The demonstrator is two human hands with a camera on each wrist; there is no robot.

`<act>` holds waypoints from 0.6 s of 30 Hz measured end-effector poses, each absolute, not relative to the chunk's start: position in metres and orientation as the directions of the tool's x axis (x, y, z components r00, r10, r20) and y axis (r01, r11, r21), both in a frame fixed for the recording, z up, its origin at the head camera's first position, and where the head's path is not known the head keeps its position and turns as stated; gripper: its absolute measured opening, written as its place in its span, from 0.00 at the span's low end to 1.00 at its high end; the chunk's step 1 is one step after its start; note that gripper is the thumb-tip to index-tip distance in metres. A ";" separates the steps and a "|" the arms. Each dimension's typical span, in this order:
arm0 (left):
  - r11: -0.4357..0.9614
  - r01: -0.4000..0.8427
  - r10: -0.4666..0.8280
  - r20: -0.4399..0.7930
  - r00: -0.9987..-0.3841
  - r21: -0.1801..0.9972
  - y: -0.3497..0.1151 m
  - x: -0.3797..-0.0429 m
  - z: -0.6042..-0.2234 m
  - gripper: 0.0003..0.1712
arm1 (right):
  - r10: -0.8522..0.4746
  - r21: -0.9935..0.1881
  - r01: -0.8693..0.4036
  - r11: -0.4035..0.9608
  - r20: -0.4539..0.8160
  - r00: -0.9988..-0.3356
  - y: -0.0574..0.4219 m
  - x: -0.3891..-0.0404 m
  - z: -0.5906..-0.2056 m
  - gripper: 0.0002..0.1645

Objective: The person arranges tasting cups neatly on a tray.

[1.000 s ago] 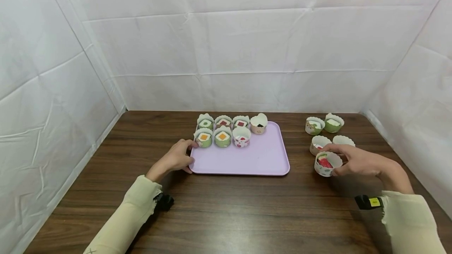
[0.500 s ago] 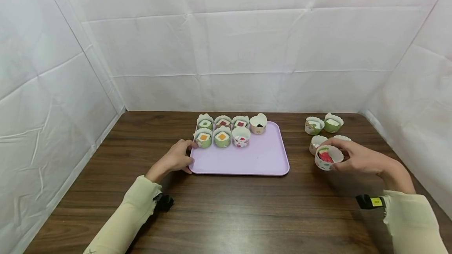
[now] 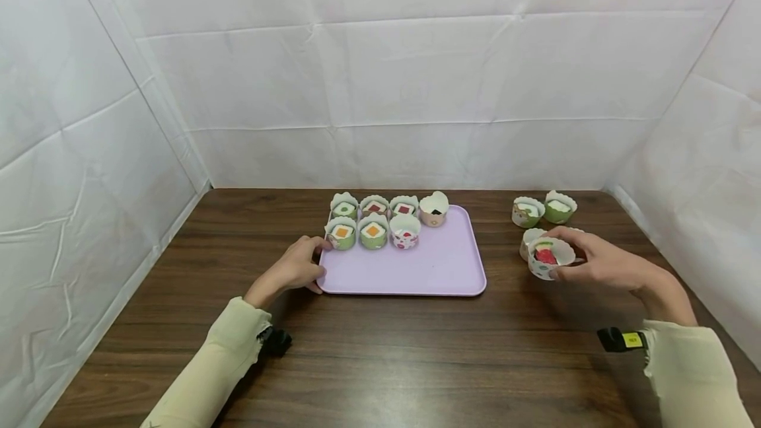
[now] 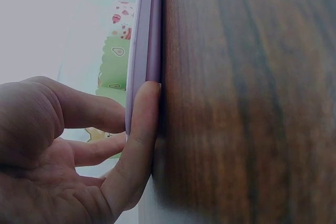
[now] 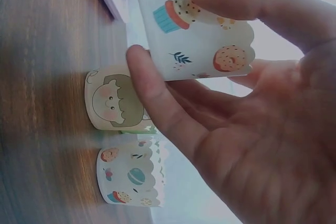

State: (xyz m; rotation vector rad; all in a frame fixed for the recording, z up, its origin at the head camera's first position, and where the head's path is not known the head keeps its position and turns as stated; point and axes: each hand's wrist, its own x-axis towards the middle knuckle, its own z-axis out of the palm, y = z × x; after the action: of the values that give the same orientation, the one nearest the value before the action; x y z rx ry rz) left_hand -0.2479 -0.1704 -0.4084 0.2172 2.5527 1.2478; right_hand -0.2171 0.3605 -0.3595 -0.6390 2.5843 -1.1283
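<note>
White sheeting (image 3: 410, 78) hangs behind and on both sides of a dark wooden surface (image 3: 386, 362). On it lies a lilac tray (image 3: 442, 263), with seven upright paper cups in two rows, four at the back and three in front, set toward its far left; the near strip and right end show bare lilac. The left hand (image 3: 292, 266) grips the tray's left edge close to the near corner, thumb and fingers on the rim. Right of the tray, well apart from it, the right hand (image 3: 606, 269) holds a white cup (image 5: 202, 38) between thumb and fingers, just off the surface; inside it sits a red and green filling (image 3: 545, 255). Close behind this stand a beige cup (image 5: 107, 98) with a printed face and a patterned cup (image 5: 128, 177), partly hidden in the head view. Two green cups (image 3: 526, 220) stand farther back. Pale sleeves (image 3: 208, 362) cover both forearms.
</note>
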 end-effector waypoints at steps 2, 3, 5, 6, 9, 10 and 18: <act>0.612 0.008 0.260 -0.192 -0.946 0.791 -0.171 -0.248 -0.409 0.33 | -0.484 -0.751 -0.290 0.594 -0.045 -0.874 0.360 -0.218 -0.360 0.29; 0.612 0.008 0.260 -0.192 -0.946 0.791 -0.171 -0.248 -0.409 0.33 | -0.483 -0.750 -0.293 0.593 -0.040 -0.875 0.360 -0.218 -0.360 0.28; 0.612 0.008 0.259 -0.191 -0.947 0.791 -0.171 -0.248 -0.409 0.33 | -0.486 -0.747 -0.306 0.590 -0.026 -0.874 0.360 -0.219 -0.360 0.28; 0.612 0.009 0.259 -0.190 -0.947 0.791 -0.171 -0.248 -0.409 0.33 | -0.481 -0.747 -0.307 0.590 -0.020 -0.876 0.359 -0.219 -0.359 0.29; 0.614 0.013 0.262 -0.188 -0.947 0.789 -0.170 -0.248 -0.408 0.33 | -0.483 -0.742 -0.330 0.584 0.009 -0.876 0.360 -0.218 -0.358 0.29; 0.614 0.014 0.262 -0.187 -0.947 0.789 -0.170 -0.248 -0.408 0.33 | -0.484 -0.742 -0.337 0.579 0.020 -0.875 0.360 -0.218 -0.358 0.29; 0.614 0.008 0.260 -0.192 -0.946 0.789 -0.170 -0.248 -0.408 0.32 | -0.440 -0.710 -0.367 0.602 0.089 -0.894 0.361 -0.219 -0.357 0.29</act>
State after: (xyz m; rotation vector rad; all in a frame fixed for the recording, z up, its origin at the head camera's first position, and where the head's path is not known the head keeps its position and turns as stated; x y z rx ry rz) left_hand -0.2477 -0.1701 -0.4080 0.2178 2.5541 1.2461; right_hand -0.2195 0.3608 -0.3573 -0.6880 2.7256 -1.1742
